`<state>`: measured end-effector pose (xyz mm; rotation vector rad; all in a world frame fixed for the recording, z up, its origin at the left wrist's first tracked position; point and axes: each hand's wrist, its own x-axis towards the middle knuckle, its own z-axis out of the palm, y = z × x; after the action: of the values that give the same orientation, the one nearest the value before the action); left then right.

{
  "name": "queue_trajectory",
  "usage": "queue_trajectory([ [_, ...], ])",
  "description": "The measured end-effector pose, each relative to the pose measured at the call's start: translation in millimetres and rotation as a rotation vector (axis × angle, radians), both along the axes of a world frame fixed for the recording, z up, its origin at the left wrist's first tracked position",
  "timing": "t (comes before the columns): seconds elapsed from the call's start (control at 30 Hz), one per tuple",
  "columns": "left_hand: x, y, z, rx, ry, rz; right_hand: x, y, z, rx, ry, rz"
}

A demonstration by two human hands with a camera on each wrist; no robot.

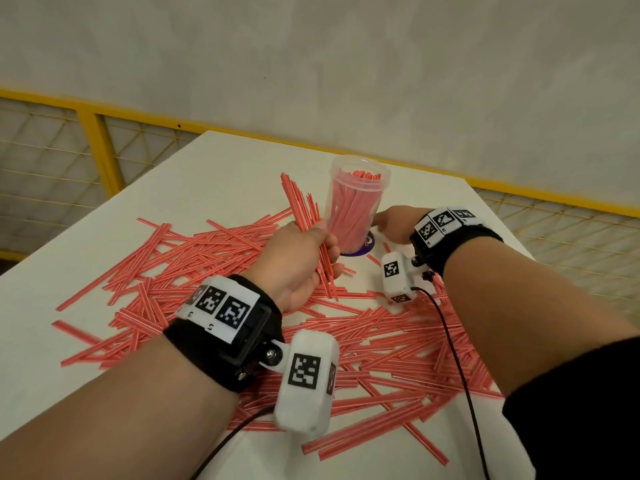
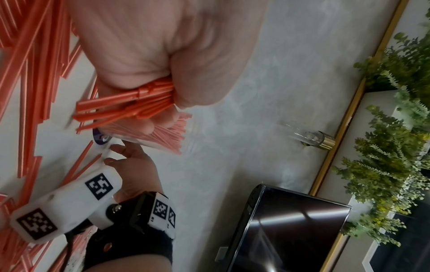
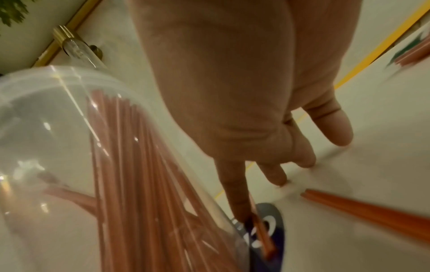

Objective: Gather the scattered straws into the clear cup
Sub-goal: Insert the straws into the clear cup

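Left hand (image 1: 301, 261) has its fingers clamped on a bundle (image 1: 304, 216) of straws, long axis running from 5 to 11 o'clock, just beside the cup (image 1: 349, 209). The cup stands on the bench (image 1: 214, 174), leaning toward 1 o'clock. Right hand (image 1: 394, 225), fingers apart, rests at the cup's base.

A white table (image 1: 214, 174) is strewn from nine to five o'clock with loose red straws (image 1: 398, 344), while a clear cup (image 1: 353, 206) of straws is seen toward twelve on a purple disc (image 1: 363, 249).
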<state>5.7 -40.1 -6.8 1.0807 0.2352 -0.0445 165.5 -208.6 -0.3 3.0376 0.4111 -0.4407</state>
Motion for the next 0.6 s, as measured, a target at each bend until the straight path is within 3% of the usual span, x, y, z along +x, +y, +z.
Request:
queue_trajectory([
  [0.27, 0, -4, -2, 0.029, -0.005, -0.003, -15, -14, 5, 0.016, -0.126, -0.146],
  [0.4, -1, -3, -1, 0.031, 0.001, -0.007, -24, -17, 6, 0.044, -0.109, -0.230],
  [0.5, -2, -3, 0, 0.029, 0.001, -0.016, -26, -21, 6, 0.266, -0.064, -0.310],
  [0.6, -3, -2, 0, 0.040, -0.011, -0.037, -31, -26, 10, 0.334, -0.043, -0.321],
])
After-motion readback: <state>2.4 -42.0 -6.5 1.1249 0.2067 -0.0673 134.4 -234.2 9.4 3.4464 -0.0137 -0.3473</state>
